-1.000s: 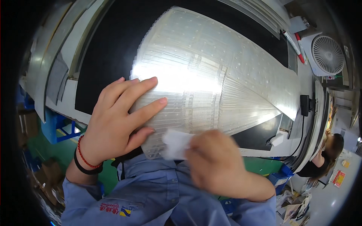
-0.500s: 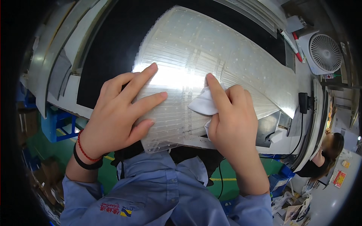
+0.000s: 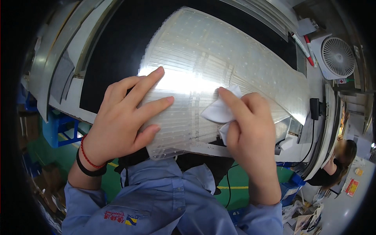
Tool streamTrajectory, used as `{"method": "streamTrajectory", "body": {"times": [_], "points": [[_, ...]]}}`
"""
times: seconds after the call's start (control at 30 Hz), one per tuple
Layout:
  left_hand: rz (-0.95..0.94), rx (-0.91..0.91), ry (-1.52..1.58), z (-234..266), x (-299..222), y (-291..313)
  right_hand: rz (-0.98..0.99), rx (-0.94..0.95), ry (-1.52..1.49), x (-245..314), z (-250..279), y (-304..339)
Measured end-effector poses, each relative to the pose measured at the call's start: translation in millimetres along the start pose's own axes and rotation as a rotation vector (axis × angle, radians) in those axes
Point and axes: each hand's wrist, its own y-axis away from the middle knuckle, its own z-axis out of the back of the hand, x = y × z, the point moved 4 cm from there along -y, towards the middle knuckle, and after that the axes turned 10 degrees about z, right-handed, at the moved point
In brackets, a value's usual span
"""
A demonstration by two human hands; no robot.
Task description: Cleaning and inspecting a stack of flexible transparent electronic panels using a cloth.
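Fanned-out clear plastic sheets, dotted and finely lined, lie overlapping across the black work surface. Bright glare whitens part of the stack. My left hand rests on the left side of the sheets with its fingers spread. A crumpled white cloth is bunched under my right hand, pressed against the sheets just right of their middle. The right index finger stretches forward over the cloth, while the other fingers curl around it. Part of the cloth is hidden beneath that hand.
At the back right stand a white fan and red-and-white markers. A black plug adapter with a cable sits at the table's right. A blue crate is below the left edge. Another person is at the far right.
My right hand has slid right and slightly toward me, carrying the white cloth across the sheets. My left hand keeps its place.
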Motion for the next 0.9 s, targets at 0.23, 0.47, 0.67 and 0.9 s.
{"method": "streamTrajectory", "body": {"times": [0.23, 0.47, 0.67, 0.9], "points": [[-0.001, 0.009, -0.012, -0.3, 0.5, -0.5, -0.033, 0.013, 0.054, 3.9, -13.3, 0.9], [0.001, 0.025, -0.006, 0.1, 1.0, -1.1, -0.112, 0.091, 0.036, 5.7, -15.5, 0.5], [-0.009, 0.032, 0.01, -0.1, 2.7, -1.4, -0.043, 0.069, 0.069, 3.9, -17.3, 0.2], [0.017, 0.098, 0.021, 2.7, 3.6, -3.3, -0.016, 0.045, 0.062, 0.9, -19.5, 2.5]]}}
